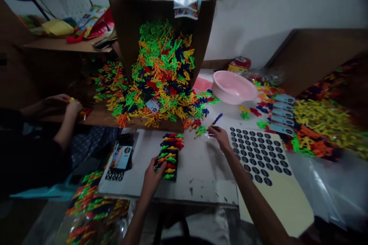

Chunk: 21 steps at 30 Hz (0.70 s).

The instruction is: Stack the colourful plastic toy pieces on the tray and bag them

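My left hand (pixel 155 170) grips the near left side of a black tray (pixel 175 166) filled with rows of small plastic figures (pixel 169 155) in red, yellow, green, blue and orange. To the right, my right hand (pixel 219 136) has its fingertips pinched together at a thin dark blue piece (pixel 217 118) that stands out beyond them. Loose green and orange figures (pixel 200 131) lie just left of that hand. A sheet of round black stickers (pixel 258 153) lies under and beside my right forearm.
An open cardboard box (pixel 208 34) spills coloured figures behind the work surface (pixel 138 183). A pink basin (pixel 234 88) stands back right, with blue cards (pixel 281 115) and yellow figures (pixel 322 122) beyond. At left are dark packs with a card (pixel 121 157) and another person's hands (pixel 71 107).
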### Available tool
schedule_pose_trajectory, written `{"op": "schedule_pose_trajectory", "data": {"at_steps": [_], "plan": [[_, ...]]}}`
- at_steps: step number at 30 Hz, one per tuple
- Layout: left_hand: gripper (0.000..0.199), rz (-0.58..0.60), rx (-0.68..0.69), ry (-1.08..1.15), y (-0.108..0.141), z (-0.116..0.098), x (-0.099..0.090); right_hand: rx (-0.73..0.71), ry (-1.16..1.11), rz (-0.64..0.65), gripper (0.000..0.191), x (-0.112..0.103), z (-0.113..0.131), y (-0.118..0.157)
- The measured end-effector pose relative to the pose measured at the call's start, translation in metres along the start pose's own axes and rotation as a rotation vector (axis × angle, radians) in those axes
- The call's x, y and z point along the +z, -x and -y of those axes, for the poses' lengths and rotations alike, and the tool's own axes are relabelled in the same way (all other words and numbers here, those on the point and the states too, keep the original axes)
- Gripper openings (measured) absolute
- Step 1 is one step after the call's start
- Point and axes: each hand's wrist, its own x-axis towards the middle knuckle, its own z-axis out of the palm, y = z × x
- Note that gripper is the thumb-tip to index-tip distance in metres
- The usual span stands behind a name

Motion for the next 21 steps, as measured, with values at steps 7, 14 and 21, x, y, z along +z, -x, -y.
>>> {"op": "schedule_pose_trajectory", "data": {"at_steps": [7, 14, 21], "plan": [[0.052, 0.0, -0.016, -0.087, 0.023, 0.0, -0.017, 0.005, -0.488, 0.181, 0.04, 0.071, -0.019, 0.138], [0.048, 0.005, -0.019, -0.092, 0.041, 0.005, -0.028, -0.083, -0.356, 0.219, 0.043, 0.101, -0.043, 0.176], [0.044, -0.017, -0.013, -0.106, 0.041, 0.007, -0.027, -0.238, -0.084, 0.043, 0.036, 0.114, -0.07, 0.188]]}}
